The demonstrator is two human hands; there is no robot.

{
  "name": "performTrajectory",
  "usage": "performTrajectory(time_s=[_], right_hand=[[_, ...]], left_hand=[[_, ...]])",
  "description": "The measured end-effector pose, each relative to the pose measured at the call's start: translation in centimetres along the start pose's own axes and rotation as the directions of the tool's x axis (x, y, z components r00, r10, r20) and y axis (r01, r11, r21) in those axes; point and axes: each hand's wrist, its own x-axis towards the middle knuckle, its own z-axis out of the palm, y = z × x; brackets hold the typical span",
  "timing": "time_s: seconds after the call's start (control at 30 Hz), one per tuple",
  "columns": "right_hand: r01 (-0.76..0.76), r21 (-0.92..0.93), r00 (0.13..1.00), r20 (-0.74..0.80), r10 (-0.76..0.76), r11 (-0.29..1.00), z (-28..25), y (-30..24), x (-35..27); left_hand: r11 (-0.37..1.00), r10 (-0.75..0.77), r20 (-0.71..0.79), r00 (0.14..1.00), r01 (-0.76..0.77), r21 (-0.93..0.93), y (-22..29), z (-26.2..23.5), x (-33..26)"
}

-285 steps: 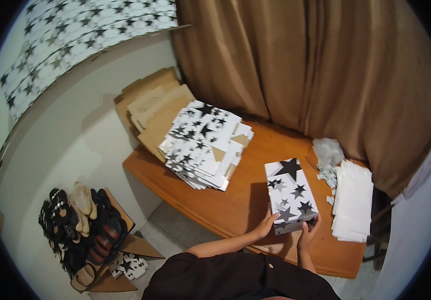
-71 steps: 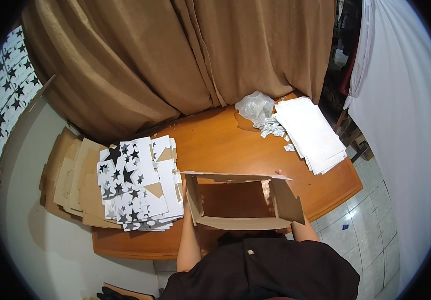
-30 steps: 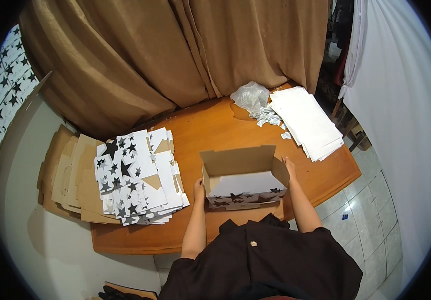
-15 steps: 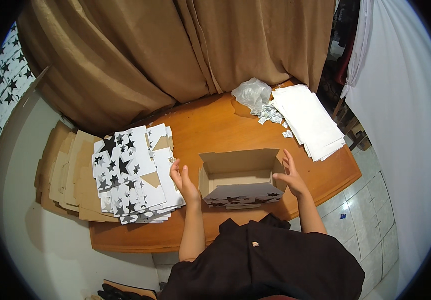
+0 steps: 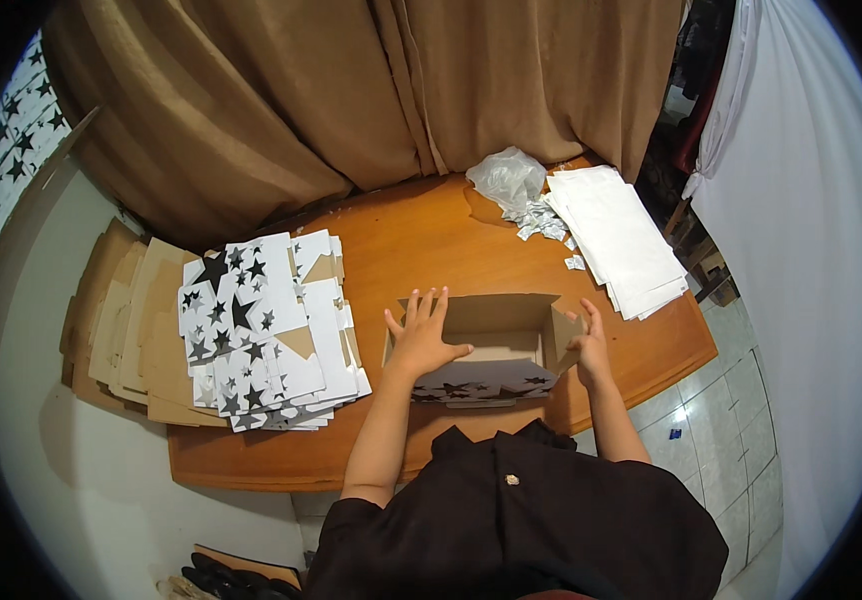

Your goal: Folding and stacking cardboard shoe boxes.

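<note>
An open-topped cardboard box (image 5: 481,385) stands on the table near its front edge, brown inside, with a white outer front printed with black and grey stars. My left hand (image 5: 421,340) is spread over the box's left end, its thumb reaching across the opening toward the front wall. At the right end, my right hand (image 5: 591,345) is beside the raised end flap (image 5: 563,340), fingers apart and pointing up. Its fingertips seem to touch that flap, though the contact is hard to make out.
Left of the box lies a stack of flat star-printed cardboard blanks (image 5: 251,330), with plain brown sheets (image 5: 166,330) beside it. Farther back are a clear plastic bag (image 5: 508,180), small silvery packets (image 5: 541,220) and white sheets (image 5: 616,240). A brown curtain (image 5: 281,90) hangs behind the wooden table (image 5: 391,240).
My left hand has moved right and up, from beside the box to over its left end, fingers spreading. My right hand has shifted slightly at the right end.
</note>
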Motion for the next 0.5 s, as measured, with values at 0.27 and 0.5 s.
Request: performTrajectory(time_s=[0.27, 0.5], right_hand=[[-0.073, 0.147, 0.995, -0.049, 0.081, 0.986, -1.7, -0.4, 0.6], [0.032, 0.111, 0.973, 0.225, -0.056, 0.993, -1.9, 1.7, 1.6]], left_hand=[[1.0, -0.007, 0.433, 0.902, -0.006, 0.029, -1.1, -1.7, -0.8], [0.988, -0.084, 0.529, 0.844, -0.001, 0.157, 0.1, 0.1, -1.8]])
